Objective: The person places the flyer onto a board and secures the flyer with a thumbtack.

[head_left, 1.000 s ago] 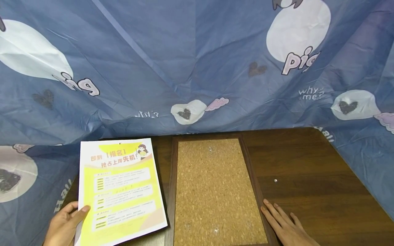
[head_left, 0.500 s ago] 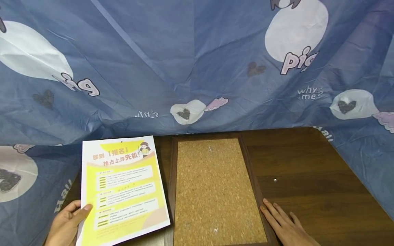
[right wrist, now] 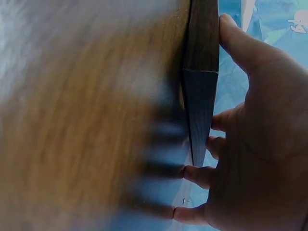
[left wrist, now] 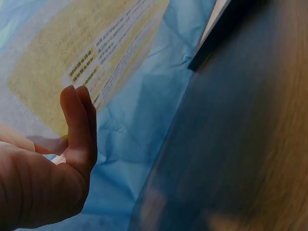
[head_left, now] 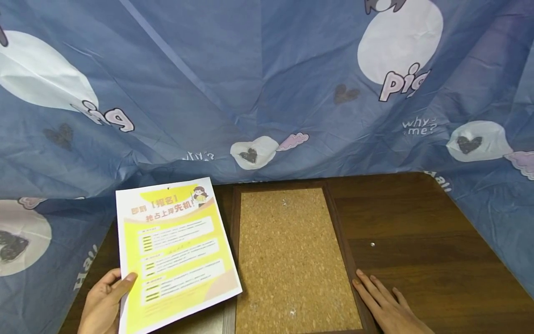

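Observation:
A yellow and white printed poster (head_left: pixel 179 260) is held up at the left, tilted, its top away from me. My left hand (head_left: pixel 104 301) pinches its lower left edge, thumb on the printed face. In the left wrist view the fingers of that left hand (left wrist: pixel 72 168) lie against the poster (left wrist: pixel 43 67). Right of it lies a cork board (head_left: pixel 292 260) in a dark wooden frame. Beside the frame's right edge my right hand (head_left: pixel 388 304) rests with fingers extended. From the right wrist, the hand (right wrist: pixel 260 130) touches the dark frame (right wrist: pixel 202 38) with its thumb and fingertips.
Several small shiny spots, perhaps clear pins, show on the cork; a similar small piece (head_left: pixel 372 244) lies on the brown table (head_left: pixel 417 222). Behind hangs a blue printed cloth (head_left: pixel 200 93). A greyish panel (head_left: pixel 208 324) with a frame edge lies partly under the poster.
My left hand has carried the poster slightly right and up, turning it, so its lower right corner now overlaps the cork board's left frame. The right hand has stayed put.

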{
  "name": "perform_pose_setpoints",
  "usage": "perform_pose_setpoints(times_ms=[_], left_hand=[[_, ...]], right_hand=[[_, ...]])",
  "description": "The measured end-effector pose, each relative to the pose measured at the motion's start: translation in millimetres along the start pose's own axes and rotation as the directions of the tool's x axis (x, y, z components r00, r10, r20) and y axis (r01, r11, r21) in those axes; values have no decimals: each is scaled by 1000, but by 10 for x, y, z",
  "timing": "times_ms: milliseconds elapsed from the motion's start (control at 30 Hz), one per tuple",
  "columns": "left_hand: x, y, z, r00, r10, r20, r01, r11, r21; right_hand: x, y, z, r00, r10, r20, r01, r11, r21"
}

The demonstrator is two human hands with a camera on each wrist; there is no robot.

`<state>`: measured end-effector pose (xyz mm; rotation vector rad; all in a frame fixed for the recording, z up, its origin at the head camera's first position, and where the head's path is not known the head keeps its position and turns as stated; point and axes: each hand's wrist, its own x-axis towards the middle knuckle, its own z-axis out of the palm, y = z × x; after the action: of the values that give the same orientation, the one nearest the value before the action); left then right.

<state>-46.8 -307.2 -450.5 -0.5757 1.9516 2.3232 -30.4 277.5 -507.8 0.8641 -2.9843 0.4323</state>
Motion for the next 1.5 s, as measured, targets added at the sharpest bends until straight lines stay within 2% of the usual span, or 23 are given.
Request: perform_pose_setpoints(times_ms=[167, 333, 567, 1000, 1167, 1500], left_hand=[[-3, -3, 125, 1000, 9, -2, -9, 1000, -29], [-10, 27, 251, 1000, 6, 1, -6, 1000, -15], [-8, 60, 372, 999, 38, 28, -37, 999, -38], [-1, 34, 528, 993, 81, 91, -76, 996, -53], [0, 22, 573, 991, 97, 93, -91, 994, -66], [0, 35, 652, 990, 98, 100, -95, 995, -34]], right_hand=[[11, 5, -10, 1000, -17, 0, 17, 1000, 0], [12, 10, -4, 1000, -3, 9, 3, 1000, 10], [3, 3, 2, 1000, 2, 4, -2, 1000, 9], [9, -4, 4, 1000, -12, -7, 12, 1000, -6], [8, -7, 1, 1000, -15, -6, 15, 1000, -13], [3, -41, 6, 1000, 17, -5, -17, 1000, -16]])
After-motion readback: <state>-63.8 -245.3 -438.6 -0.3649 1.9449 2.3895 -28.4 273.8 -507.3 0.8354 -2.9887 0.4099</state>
